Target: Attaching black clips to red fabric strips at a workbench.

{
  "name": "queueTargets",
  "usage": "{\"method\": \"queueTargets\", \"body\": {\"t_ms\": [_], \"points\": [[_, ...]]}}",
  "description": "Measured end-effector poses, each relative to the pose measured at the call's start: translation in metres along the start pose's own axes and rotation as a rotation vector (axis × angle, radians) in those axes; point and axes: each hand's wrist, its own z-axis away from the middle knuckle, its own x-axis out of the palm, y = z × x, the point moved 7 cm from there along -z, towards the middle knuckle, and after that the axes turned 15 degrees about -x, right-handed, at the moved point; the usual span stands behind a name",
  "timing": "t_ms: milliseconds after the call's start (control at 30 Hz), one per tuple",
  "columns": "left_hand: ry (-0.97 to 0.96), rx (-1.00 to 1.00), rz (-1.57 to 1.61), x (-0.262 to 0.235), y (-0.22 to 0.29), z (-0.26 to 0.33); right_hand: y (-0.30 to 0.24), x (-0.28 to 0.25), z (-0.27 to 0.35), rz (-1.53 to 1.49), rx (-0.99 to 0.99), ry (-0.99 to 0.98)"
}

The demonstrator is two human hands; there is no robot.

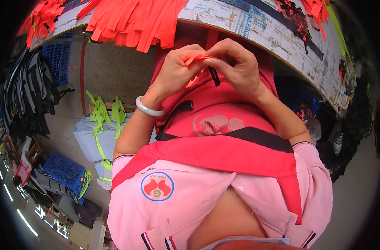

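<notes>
My left hand (175,70), with a pale bangle (149,107) at the wrist, pinches a bright orange-red fabric strip (194,60). Close against it, my right hand (241,68) has thumb and forefinger pressed together at the strip's end. A short black strip (215,77) hangs down from between the two hands; how it joins the orange-red one is hidden by my fingers. Both hands are held above my red apron (215,106), just in front of the table edge. A thick bunch of orange-red strips (133,23) drapes over that edge at the far left.
The worn table (223,18) carries black-and-red shredded pieces (296,18) at the right. Below left are stacked pale sheets (88,139) with lime ties (99,110), blue crates (65,171) and hanging black-and-grey strips (31,87). Dark material (352,137) lies low at the right.
</notes>
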Motion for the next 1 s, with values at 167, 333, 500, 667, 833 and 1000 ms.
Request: {"method": "queueTargets", "body": {"t_ms": [167,333,500,667,833,1000], "points": [[0.083,0.158,-0.053,0.004,0.006,0.002,-0.007,0.002,0.0,0.0,-0.016,-0.003],[0.121,0.21,-0.164,0.005,0.01,-0.003,0.0,-0.003,0.001,0.04,-0.014,0.006],[0.13,0.139,-0.16,0.01,-0.006,-0.018,0.018,-0.008,0.014,0.037,0.069,0.066],[0.045,-0.085,-0.157,0.016,-0.006,-0.034,0.038,-0.03,0.019,-0.088,0.236,0.078],[-0.056,-0.189,0.236,0.029,-0.036,-0.061,0.062,-0.05,0.032,-0.132,0.573,0.104],[-0.117,-0.429,0.679,0.046,-0.079,-0.098,0.093,-0.066,0.028,0.043,0.449,0.141]]}}
